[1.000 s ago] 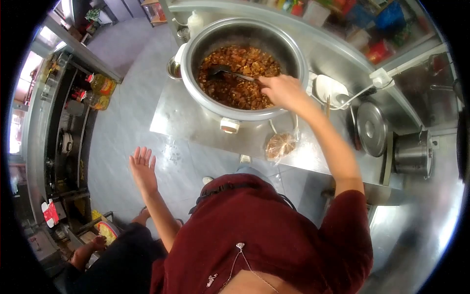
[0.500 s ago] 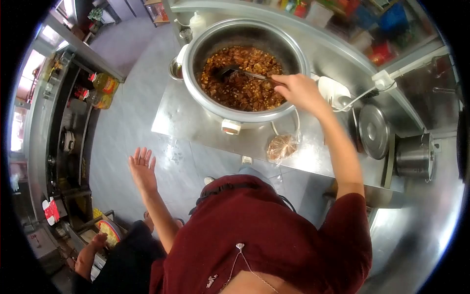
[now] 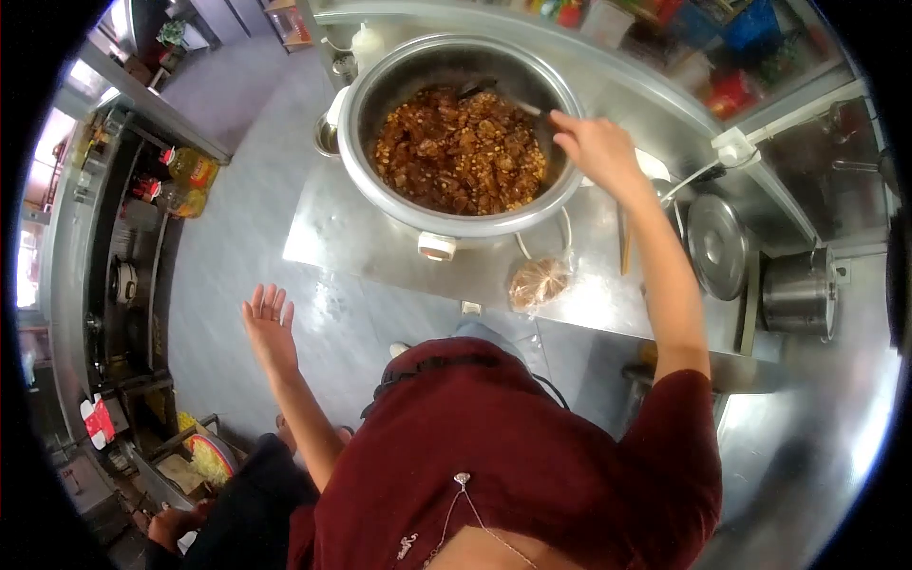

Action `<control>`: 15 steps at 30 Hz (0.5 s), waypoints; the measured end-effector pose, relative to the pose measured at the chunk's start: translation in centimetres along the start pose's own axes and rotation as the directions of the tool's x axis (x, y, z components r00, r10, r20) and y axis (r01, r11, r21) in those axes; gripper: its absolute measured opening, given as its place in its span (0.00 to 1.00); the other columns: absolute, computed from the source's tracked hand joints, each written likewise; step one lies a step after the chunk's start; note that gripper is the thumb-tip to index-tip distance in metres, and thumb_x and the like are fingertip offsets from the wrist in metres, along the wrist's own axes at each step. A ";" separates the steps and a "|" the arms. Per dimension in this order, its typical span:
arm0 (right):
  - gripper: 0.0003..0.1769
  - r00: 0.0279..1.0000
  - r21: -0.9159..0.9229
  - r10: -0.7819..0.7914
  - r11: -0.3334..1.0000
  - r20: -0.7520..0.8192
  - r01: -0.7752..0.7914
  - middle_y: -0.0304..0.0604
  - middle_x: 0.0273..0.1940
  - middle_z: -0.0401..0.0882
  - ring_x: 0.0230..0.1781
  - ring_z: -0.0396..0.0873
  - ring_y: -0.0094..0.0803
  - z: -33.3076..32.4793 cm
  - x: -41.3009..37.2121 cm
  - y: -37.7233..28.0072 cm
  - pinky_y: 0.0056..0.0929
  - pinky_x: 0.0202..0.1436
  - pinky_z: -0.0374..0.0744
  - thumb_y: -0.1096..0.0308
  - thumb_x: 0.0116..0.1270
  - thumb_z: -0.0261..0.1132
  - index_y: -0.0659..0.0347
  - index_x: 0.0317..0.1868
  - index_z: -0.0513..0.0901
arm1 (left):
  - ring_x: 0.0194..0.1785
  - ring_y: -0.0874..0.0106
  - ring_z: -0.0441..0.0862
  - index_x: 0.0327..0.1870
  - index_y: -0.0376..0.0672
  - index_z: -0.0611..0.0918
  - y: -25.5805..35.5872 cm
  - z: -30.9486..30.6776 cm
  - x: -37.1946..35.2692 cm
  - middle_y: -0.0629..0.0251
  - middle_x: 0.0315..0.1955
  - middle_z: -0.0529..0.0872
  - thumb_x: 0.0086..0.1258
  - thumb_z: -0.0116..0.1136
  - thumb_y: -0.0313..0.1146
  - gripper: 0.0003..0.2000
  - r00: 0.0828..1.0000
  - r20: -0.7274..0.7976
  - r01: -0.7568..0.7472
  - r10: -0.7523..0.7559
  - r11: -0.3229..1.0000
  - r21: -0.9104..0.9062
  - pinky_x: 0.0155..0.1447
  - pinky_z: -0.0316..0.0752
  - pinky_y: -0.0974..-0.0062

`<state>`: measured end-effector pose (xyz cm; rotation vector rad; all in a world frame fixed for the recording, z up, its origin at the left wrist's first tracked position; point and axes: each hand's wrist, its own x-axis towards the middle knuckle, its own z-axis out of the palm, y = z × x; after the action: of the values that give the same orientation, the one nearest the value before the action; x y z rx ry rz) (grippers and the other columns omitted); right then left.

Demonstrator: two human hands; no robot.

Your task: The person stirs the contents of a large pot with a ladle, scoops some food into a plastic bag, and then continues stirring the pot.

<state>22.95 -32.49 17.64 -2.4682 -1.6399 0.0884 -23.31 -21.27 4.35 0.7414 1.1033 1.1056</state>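
A large round cooker pot point(image 3: 456, 226) with a silver rim stands on the steel counter. Brown chunks and pale beans or kernels in dark sauce make up the stew point(image 3: 456, 152) inside it. My right hand point(image 3: 598, 150), over the pot's right rim, is closed round the handle of a cooking spoon point(image 3: 528, 107). The spoon's dark head is at the far side of the stew, partly hidden. My left hand point(image 3: 270, 328) is held out over the floor, palm up with fingers stretched, holding nothing.
On the counter point(image 3: 380, 252) lies a tied plastic bag point(image 3: 539, 283) with brown contents, near the front edge. A metal lid point(image 3: 717, 247) and a steel pot point(image 3: 798, 294) stand at the right. A white squeeze bottle point(image 3: 367, 46) is behind the cooker. Another person's hand point(image 3: 173, 524) shows at lower left.
My right hand has moved up and slightly right, taking the spoon's head from the left-middle of the stew to its far side. My left hand stays open; the view has shifted slightly.
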 end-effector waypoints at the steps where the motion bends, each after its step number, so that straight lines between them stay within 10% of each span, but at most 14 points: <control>1: 0.17 1.000 -0.056 0.008 0.998 -0.001 -0.008 0.53 0.35 0.82 0.38 0.80 0.47 0.3 0.4 0.7 0.42 0.46 0.77 0.65 0.61 0.60 0.56 0.51 0.80 | 0.63 0.62 0.65 0.64 0.38 0.64 0.1 0.3 -0.2 0.55 0.59 0.69 0.72 0.36 0.54 0.30 1.000 -0.008 0.017 -0.017 1.000 -0.004 0.67 0.57 0.62; 15: 0.15 0.983 -0.208 0.014 0.978 0.183 0.024 0.47 0.39 0.82 0.41 0.78 0.46 -4.5 -2.3 2.1 0.39 0.43 0.74 0.66 0.59 0.60 0.55 0.48 0.81 | 0.62 0.64 0.66 0.63 0.39 0.65 -0.5 -1.3 0.5 0.57 0.58 0.70 0.72 0.37 0.54 0.29 0.998 -0.037 0.044 -0.046 0.998 -0.044 0.66 0.58 0.63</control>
<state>24.60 -35.89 21.63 -2.6824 -1.8146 0.1550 -24.36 -21.00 3.31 0.6613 1.1197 1.1057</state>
